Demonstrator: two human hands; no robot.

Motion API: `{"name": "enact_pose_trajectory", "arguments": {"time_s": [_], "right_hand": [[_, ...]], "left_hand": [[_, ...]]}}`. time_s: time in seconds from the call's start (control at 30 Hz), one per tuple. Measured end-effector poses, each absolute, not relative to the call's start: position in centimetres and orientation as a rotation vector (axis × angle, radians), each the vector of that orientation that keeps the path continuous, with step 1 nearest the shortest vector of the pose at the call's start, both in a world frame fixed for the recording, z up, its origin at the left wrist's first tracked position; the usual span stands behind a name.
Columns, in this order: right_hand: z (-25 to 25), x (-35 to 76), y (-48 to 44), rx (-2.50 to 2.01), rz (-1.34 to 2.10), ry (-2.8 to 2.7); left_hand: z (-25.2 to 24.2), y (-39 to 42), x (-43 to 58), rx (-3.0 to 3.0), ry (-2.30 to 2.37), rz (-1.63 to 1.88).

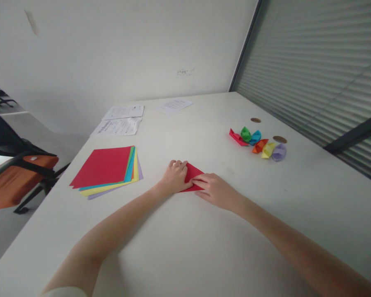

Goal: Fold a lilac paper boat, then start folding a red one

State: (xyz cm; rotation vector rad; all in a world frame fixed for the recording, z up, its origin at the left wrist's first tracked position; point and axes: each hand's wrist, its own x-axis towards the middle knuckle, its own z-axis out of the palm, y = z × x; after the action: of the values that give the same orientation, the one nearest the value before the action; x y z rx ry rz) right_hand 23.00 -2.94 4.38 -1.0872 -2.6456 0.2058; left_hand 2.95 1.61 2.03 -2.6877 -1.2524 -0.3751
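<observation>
A folded piece of red origami paper (194, 171) lies on the white table in front of me, partly covered by both hands. My left hand (174, 177) holds its left side, fingers curled at the far edge and thumb pressed on the near part. From the right, my right hand (214, 189) pinches the paper's right side, its fingertips close to my left thumb. How the layers sit under the fingers is hidden.
Coloured sheets (103, 165), red on top, are fanned at the left. Several small folded paper boats (260, 145) stand in a cluster at the right, near two round brown spots (280, 139). Printed papers (119, 126) lie at the back left. An orange chair (21, 177) stands beyond the left edge.
</observation>
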Motion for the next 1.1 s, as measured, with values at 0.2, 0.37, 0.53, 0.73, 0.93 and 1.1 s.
{"name": "enact_pose_trajectory", "arguments": {"time_s": [0.2,0.37,0.53,0.73,0.93,1.1], "right_hand": [[3.6,22.8,-5.7,-1.185,0.067,-2.645],[2.3,22.4,-7.3,-1.291,-0.063,-2.645],[2.3,22.8,-8.5,-1.356,-0.126,-2.62],[2.9,23.8,-9.5,-1.393,-0.13,-2.572],[2.9,25.0,-9.6,-1.438,-0.133,-2.528],[2.9,26.7,-9.7,-1.45,-0.156,-2.506]], "left_hand": [[2.4,1.3,3.0,-2.676,-1.26,-0.369],[2.2,1.2,3.2,-2.656,-1.267,-0.386],[2.2,0.9,3.4,-2.646,-1.278,-0.378],[2.3,0.6,3.6,-2.656,-1.278,-0.379],[2.0,0.8,3.8,-2.658,-1.281,-0.393],[2.0,0.9,3.9,-2.663,-1.279,-0.381]]}}
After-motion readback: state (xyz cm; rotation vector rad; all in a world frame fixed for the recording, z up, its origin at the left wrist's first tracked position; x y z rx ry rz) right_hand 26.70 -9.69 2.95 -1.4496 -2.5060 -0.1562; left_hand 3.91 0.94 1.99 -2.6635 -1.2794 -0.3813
